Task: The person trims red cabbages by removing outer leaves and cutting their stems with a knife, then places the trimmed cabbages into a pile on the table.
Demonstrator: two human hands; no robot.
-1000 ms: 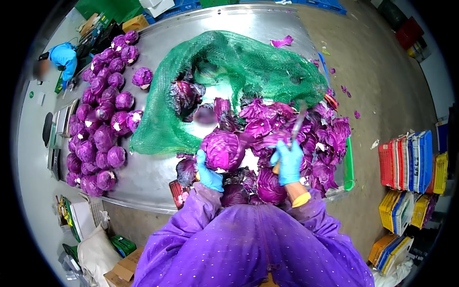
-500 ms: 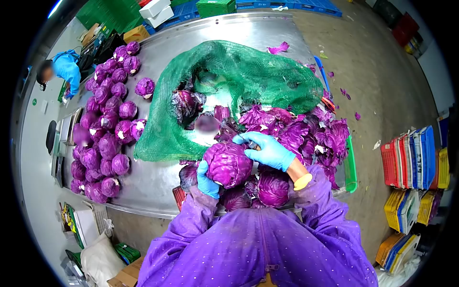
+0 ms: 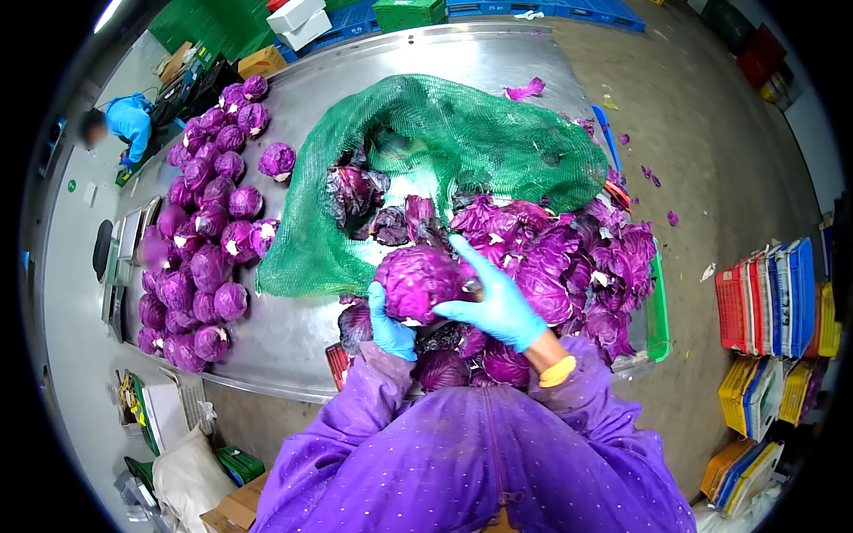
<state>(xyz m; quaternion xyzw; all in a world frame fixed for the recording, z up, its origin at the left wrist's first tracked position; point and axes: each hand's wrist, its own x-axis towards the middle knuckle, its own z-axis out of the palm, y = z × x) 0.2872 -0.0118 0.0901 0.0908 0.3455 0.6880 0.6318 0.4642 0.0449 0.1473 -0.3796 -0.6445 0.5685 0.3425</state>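
A round red cabbage (image 3: 416, 282) is held over the table's near edge. My left hand (image 3: 389, 327), in a blue glove, grips its left underside. My right hand (image 3: 499, 304), also gloved, is at the cabbage's right side with thumb and forefinger spread; a small part of a brown handle shows by its palm, mostly hidden. Beyond lies a green mesh bag (image 3: 311, 209) with dark-leaved cabbages (image 3: 352, 194) in its opening. Loose purple leaves (image 3: 551, 266) are heaped right of the held cabbage, and more cabbages (image 3: 442, 369) lie just below it.
Many trimmed cabbages (image 3: 211, 266) are piled at the left of the metal table (image 3: 275, 342). A person in blue (image 3: 131, 124) stands at the far left. Stacked crates (image 3: 769, 298) are on the right, and a green crate edge (image 3: 658, 306) is beside the leaf heap.
My right hand came from the leaf heap to the cabbage, then moved to its right side with the fingers spreading. My left hand has stayed on the cabbage.
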